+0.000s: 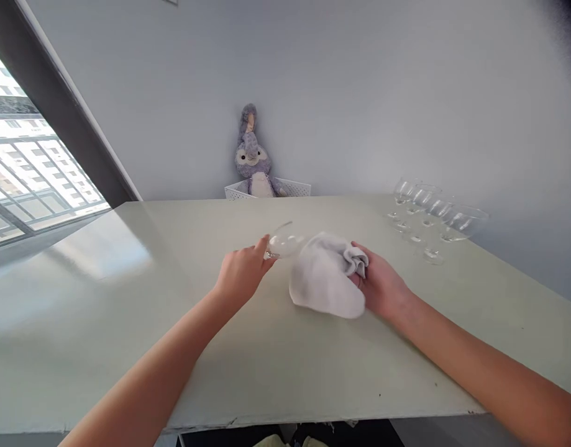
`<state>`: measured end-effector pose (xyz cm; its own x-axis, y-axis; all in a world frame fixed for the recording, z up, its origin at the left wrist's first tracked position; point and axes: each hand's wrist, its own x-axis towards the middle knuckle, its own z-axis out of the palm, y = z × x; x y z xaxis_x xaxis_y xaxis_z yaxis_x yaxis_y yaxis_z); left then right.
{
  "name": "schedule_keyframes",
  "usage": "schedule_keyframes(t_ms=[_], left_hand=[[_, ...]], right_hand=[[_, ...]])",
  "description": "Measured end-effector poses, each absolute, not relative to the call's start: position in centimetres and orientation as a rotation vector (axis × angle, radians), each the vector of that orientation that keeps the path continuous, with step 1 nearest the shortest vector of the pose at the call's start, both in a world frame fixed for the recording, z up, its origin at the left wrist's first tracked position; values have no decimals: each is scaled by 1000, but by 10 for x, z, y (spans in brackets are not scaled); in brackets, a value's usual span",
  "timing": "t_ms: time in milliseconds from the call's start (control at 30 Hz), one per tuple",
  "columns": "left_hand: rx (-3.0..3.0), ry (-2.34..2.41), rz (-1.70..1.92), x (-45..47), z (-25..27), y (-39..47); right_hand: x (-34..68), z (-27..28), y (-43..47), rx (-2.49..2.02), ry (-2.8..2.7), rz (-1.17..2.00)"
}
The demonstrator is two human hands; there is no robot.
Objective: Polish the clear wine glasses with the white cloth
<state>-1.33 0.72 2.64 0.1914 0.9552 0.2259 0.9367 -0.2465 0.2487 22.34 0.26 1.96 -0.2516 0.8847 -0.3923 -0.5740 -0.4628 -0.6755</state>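
Observation:
My left hand (242, 272) is closed on a clear wine glass (285, 242), which it holds tilted over the middle of the table. A white cloth (320, 276) is bunched in my right hand (382, 284), its loose part hanging toward the left. The cloth is next to the glass bowl; whether they touch I cannot tell. Some fingers of my right hand are hidden behind the folds, and the outline of the glass is faint.
Several stemmed glasses (460, 223) stand in a row on the right of the pale table (182, 366). Behind the far edge, a plush toy (252, 158) sits in a white basket (297, 188) against the wall. A window (24, 155) is at the left.

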Motion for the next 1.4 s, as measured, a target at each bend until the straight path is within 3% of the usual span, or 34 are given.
schedule_keyframes(t_ms=[200,367,500,833,1400], left_hand=[[1557,1298,903,-10,30,4],[1136,1036,1062,-4,31,4],[996,891,989,-2,35,3],[972,937,1023,3,34,-8],[907,816,1155,8,35,-15]], right_hand=[[224,23,0,-870,-727,1385],[206,20,-11,-860,-1184,1319],[179,30,-22,-716,-1627,1421],[148,19,-13,-915,-1868,1089],[165,19,6,-602,-1237,1938]])
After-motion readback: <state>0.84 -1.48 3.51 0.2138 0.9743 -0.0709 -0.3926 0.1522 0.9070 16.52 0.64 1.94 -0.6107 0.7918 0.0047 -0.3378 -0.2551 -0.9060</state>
